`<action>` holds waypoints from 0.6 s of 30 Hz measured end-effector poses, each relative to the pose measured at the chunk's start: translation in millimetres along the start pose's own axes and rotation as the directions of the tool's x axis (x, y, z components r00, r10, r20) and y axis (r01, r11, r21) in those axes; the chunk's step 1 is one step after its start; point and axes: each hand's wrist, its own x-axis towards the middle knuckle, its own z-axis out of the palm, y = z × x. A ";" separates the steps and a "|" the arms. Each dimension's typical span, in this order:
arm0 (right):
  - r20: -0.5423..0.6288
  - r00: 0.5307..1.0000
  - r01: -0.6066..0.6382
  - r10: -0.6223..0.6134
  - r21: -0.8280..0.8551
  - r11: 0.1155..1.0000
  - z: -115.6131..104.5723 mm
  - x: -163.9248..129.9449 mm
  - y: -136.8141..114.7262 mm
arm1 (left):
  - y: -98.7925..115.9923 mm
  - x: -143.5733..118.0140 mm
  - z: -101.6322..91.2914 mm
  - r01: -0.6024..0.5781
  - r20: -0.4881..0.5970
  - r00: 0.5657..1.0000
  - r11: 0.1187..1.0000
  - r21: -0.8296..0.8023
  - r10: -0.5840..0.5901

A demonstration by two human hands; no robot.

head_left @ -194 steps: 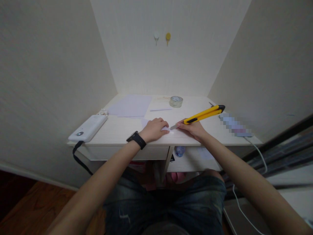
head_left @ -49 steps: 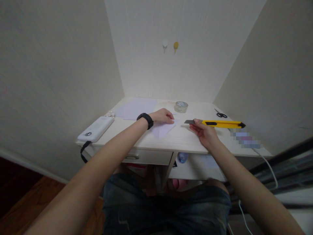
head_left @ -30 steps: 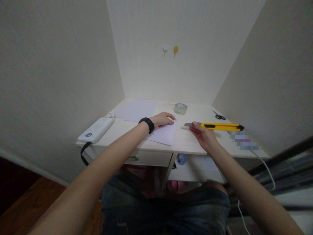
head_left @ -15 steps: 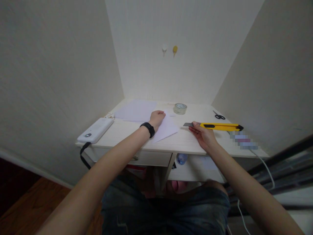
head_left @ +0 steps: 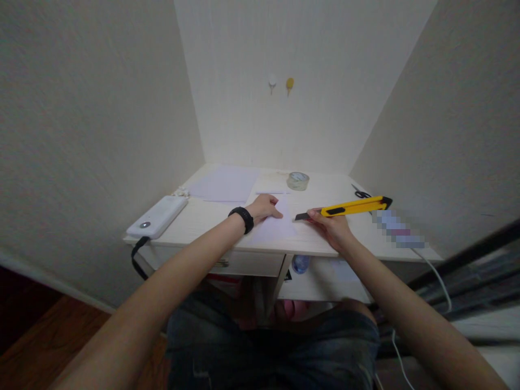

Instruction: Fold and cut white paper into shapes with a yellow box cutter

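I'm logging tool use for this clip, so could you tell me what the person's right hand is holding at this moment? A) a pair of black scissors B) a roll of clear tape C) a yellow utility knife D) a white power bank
C: the right hand grips the yellow utility knife, its blade tip pointing toward the sheet of paper under the left hand.

Tape roll (head_left: pixel 298 180), scissors (head_left: pixel 359 192), power bank (head_left: pixel 157 216)
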 end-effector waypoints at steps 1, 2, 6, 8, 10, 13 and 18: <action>0.026 1.000 -0.011 0.010 0.007 1.000 1.7 -1.5 -0.4 | -0.9 -0.5 -0.5 0.019 -0.001 1.000 1.000 0.013 -0.019; 0.056 0.998 -0.022 0.021 0.016 1.000 3.5 -3.2 -0.9 | -1.4 -0.9 -0.8 0.041 -0.004 0.999 0.999 0.028 -0.041; 0.128 0.989 -0.083 0.080 0.016 0.996 10.0 -8.2 -2.7 | -0.1 -1.9 -1.4 -0.014 -0.037 0.999 0.997 0.073 0.017; 0.136 0.986 -0.101 0.100 -0.001 0.995 11.5 -8.8 -3.2 | 1.9 -3.5 -0.8 -0.083 -0.029 0.996 0.994 0.071 0.085; 0.138 0.985 -0.102 0.103 -0.009 0.995 11.7 -8.2 -3.0 | 3.4 -6.5 0.4 -0.111 0.003 0.994 0.992 0.061 0.111; 0.125 0.988 -0.096 0.096 -0.006 0.995 10.6 -6.6 -2.3 | 3.1 -12.2 3.1 -0.084 0.087 0.993 0.996 0.038 0.081; 0.026 1.000 -0.017 0.018 -0.048 0.999 5.8 -6.3 -0.7 | -2.0 -19.1 6.9 -0.092 0.029 0.995 0.996 0.012 0.091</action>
